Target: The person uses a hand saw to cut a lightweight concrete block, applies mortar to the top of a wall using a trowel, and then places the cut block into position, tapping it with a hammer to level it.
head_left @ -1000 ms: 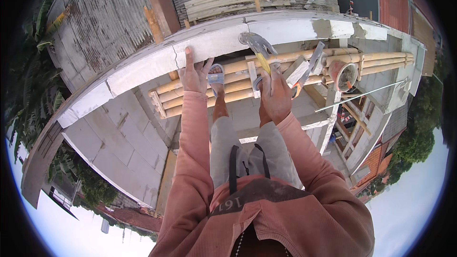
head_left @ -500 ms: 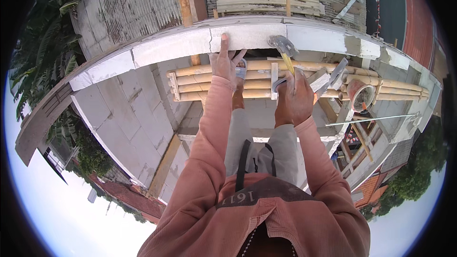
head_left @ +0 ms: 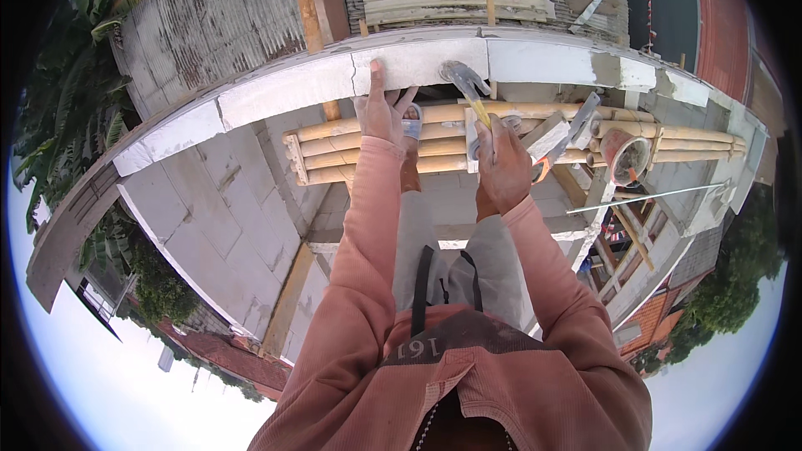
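My left hand (head_left: 383, 114) lies against a pale wall block (head_left: 409, 65). Its index finger points up over the block's face beside a vertical joint, and the other fingers spread at the lower edge. Wrapped round the yellow handle of a hammer (head_left: 479, 106) is my right hand (head_left: 505, 165). The hammer's grey head is at the lower part of the same block, right of my left hand; I cannot tell whether it touches.
A bamboo platform (head_left: 342, 148) runs below the wall, with my foot on it. To the right are a saw (head_left: 579, 127), a mortar-stained bucket (head_left: 625, 169) and a thin metal bar (head_left: 647, 200). Corrugated roofing (head_left: 217, 17) lies beyond the wall, with planks (head_left: 455, 4) on it.
The view has shifted slightly, so the wall sits further left. My right hand has brought the hammer a little leftward, nearer my left hand, which keeps its place on the block.
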The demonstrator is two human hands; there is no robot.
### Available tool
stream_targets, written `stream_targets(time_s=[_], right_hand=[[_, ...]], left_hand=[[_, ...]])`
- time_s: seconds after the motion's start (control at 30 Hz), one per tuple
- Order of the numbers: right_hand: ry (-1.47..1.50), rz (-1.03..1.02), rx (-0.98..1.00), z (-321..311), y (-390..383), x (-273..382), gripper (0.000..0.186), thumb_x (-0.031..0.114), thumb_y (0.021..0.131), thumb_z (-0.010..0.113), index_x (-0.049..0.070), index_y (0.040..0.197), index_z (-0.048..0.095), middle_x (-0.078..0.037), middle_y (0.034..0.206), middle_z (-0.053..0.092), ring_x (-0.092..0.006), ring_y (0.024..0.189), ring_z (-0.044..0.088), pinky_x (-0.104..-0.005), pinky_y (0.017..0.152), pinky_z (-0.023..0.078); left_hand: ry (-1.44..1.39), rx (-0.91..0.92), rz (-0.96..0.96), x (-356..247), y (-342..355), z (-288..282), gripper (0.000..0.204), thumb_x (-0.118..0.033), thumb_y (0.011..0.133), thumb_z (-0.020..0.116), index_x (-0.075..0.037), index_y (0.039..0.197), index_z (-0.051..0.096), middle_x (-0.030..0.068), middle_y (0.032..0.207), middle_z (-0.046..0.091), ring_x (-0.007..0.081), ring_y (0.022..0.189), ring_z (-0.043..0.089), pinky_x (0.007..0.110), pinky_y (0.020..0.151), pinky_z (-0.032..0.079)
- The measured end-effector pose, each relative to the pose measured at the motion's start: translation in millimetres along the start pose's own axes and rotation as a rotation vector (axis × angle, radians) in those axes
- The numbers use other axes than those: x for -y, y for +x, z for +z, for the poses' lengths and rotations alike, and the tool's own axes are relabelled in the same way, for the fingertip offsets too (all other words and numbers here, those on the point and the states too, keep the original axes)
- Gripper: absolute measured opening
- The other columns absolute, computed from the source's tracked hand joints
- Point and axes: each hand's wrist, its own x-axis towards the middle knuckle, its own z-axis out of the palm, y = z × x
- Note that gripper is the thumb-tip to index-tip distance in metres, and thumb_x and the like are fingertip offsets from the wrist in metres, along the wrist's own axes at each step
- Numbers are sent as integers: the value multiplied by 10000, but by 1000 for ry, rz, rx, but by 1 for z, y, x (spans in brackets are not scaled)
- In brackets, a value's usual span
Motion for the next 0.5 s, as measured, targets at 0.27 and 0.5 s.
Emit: stream_targets(time_s=[0.27,0.5], right_hand=[[107,-11,-22,-9,-4,-5,300,190,962,665,3,1188,599,-205,981,684,-415,812,667,-457,752,521],[276,-14,-147,-8,-20,-10,310,126,952,668,-33,1207,589,-223,985,678,-422,822,660,-476,736,536]], left_hand=[[8,8,-13,3,-5,0,753,-379,924,743,12,1434,350,205,1400,463,403,1297,508,572,1060,509],[36,-26,6,3,-3,-10,754,-443,916,737,0,1424,397,189,1374,485,367,1287,520,535,1051,521]])
